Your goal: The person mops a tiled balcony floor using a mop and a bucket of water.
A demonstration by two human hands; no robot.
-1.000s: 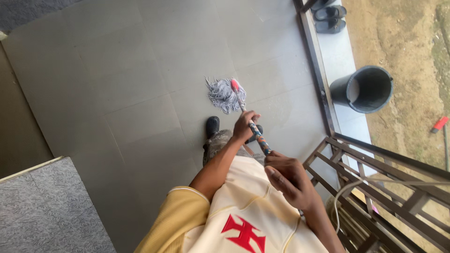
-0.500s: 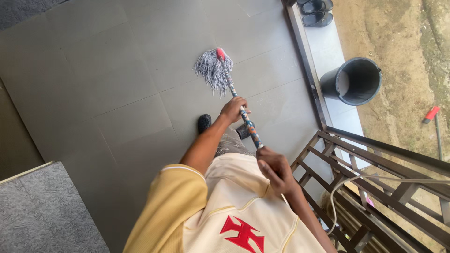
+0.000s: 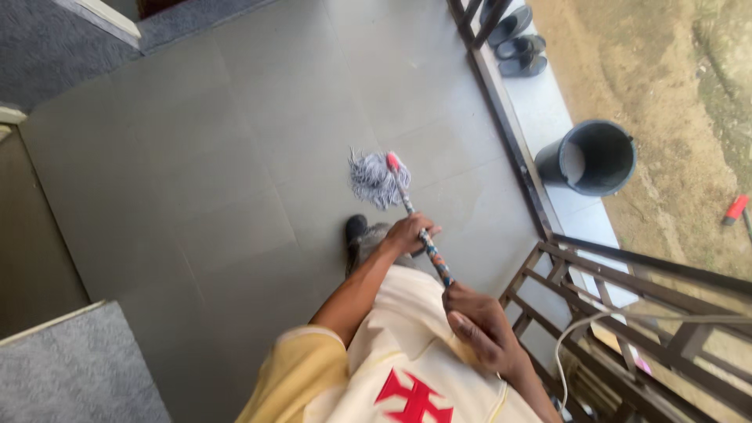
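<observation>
Grey tiled floor (image 3: 235, 157) carries the grey string mop head (image 3: 374, 178); both hands' fingers wrap its patterned handle (image 3: 423, 239). A wide sweep could likely strike the black plastic bucket (image 3: 591, 157) outside the dark metal railing (image 3: 627, 313), or wet tiles could slip underfoot.

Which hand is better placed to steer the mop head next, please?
Probably left: the left hand grips the handle lower, nearer the mop head; the right hand holds its top end.

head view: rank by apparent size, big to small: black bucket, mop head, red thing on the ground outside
1. black bucket, clearly the largest.
2. mop head, the grey strands on the floor tiles.
3. red object on the dirt, the smallest as seen; it lies farther from the camera, so its true size is unsure.
</observation>
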